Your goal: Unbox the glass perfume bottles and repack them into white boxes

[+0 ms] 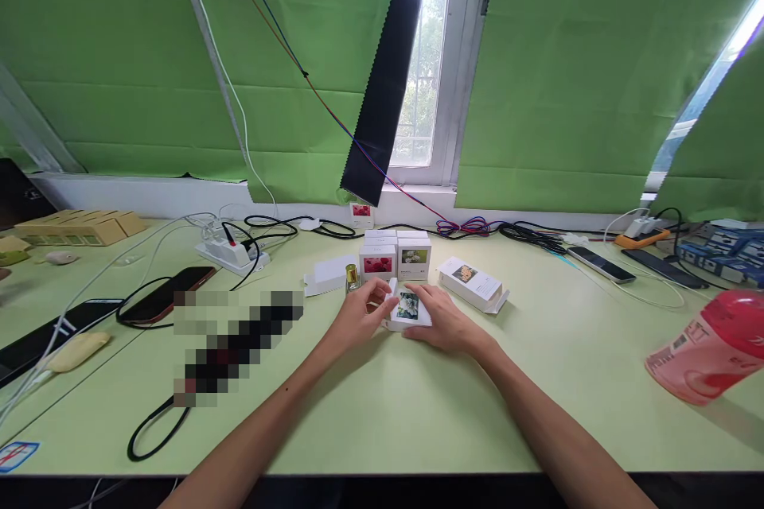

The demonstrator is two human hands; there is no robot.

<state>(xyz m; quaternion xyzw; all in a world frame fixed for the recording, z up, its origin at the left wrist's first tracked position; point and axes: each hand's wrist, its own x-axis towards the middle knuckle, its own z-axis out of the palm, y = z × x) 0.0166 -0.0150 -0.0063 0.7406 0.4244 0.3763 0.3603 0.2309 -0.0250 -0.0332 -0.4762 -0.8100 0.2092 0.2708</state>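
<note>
Between both hands (365, 308) (446, 320), white box (409, 308) lying flat, picture upward (long axis unclear), right one grasping it, left's grip uncertain

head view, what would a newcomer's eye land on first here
Probably the green curtains filling the back, split near the middle by a bright window. Next, the pink container with its red top at the table's right edge. Then, at the centre, the left hand and right hand on either side of a small white box with a flower picture.
</note>
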